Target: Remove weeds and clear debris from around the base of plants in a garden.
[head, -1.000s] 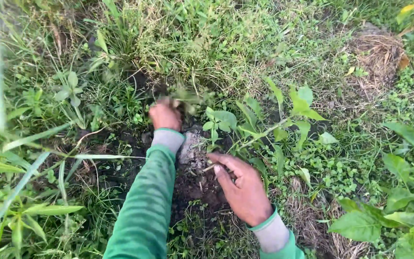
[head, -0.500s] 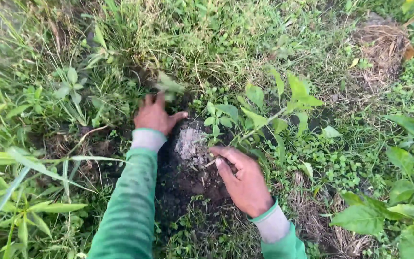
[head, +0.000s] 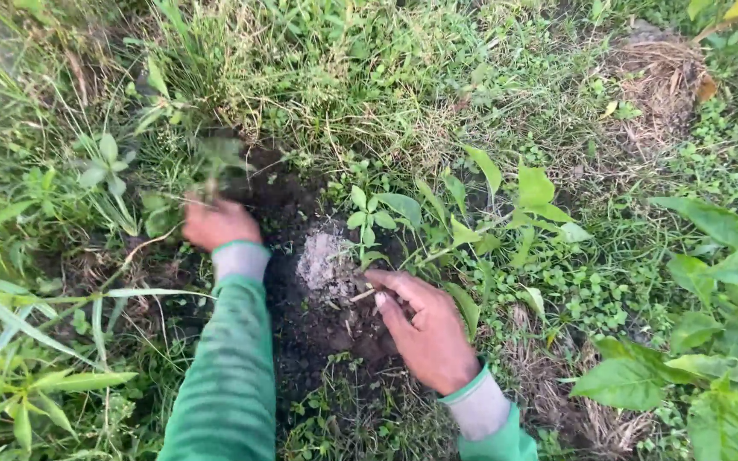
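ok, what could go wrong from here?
1. The left hand is fisted around a blurred tuft of weeds; a hard pull could fling soil.
2. The right hand pins the seedling stem at its base; too much pressure might snap it.
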